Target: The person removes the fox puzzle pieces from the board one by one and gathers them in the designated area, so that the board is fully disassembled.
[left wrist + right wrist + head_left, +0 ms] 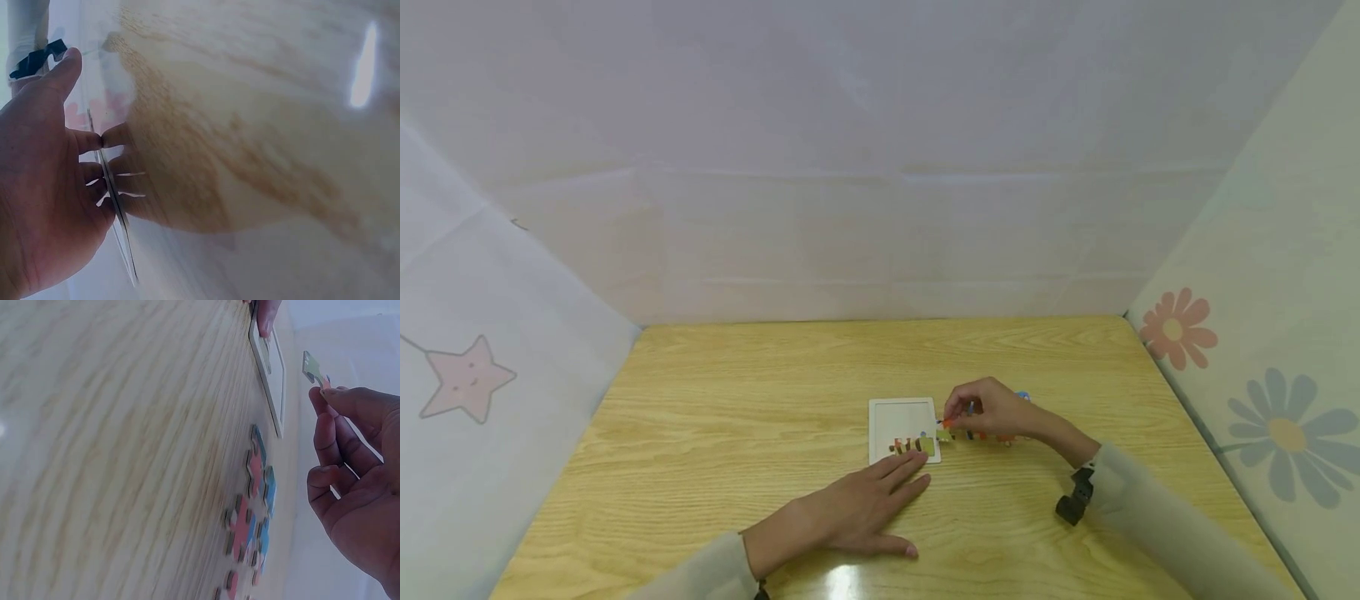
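Note:
A small white puzzle tray lies on the wooden table, with a few coloured pieces set along its near edge. My left hand lies flat on the table, fingers straight, fingertips touching the tray's near edge. My right hand hovers just right of the tray and pinches one puzzle piece between thumb and forefinger, held above the table. Loose puzzle pieces lie under and beside that hand, partly hidden by it in the head view.
White sheets wall the table on the back and left; a flower-printed sheet stands on the right. The tray's edge shows in the right wrist view. A black wrist strap sits on my right sleeve.

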### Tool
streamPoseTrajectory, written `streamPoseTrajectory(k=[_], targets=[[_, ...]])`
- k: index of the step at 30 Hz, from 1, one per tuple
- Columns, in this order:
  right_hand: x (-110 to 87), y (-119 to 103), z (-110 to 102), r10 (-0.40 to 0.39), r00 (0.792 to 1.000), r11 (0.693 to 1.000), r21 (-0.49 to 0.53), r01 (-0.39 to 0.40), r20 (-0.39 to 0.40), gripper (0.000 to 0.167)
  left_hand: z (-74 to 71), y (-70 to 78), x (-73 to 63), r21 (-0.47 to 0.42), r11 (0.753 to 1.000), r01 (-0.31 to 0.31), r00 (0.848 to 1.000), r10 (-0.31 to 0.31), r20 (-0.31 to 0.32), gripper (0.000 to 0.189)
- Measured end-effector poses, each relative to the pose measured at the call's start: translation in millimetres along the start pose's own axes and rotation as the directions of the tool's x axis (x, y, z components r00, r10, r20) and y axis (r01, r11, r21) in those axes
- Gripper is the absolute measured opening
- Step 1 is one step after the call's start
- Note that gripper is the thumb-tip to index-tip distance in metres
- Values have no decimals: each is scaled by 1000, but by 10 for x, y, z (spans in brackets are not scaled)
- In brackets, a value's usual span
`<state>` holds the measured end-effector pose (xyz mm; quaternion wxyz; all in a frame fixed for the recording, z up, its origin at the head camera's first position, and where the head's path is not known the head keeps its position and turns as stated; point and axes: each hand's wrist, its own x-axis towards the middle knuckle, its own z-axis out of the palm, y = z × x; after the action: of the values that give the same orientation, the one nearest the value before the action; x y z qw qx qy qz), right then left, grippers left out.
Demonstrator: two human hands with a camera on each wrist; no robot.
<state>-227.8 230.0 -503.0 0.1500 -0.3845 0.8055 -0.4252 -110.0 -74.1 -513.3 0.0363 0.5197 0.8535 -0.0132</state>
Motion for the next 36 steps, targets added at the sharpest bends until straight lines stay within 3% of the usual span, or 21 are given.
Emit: streamPoseTrajectory(k=[6, 23, 36], targets=[[-147, 22, -61, 35, 999, 999, -6, -35, 14, 4, -1, -4, 8, 13, 1000, -4, 1000, 4, -2, 92], [-508, 112, -79, 12, 1000, 997, -72, -11, 19, 6, 7, -5, 11, 2, 1000, -9, 1000, 9, 0, 91], [-561, 54, -33, -32, 999, 992, -117, 35, 26, 11, 3, -2, 11, 35, 999, -4, 1000, 4, 10, 93]])
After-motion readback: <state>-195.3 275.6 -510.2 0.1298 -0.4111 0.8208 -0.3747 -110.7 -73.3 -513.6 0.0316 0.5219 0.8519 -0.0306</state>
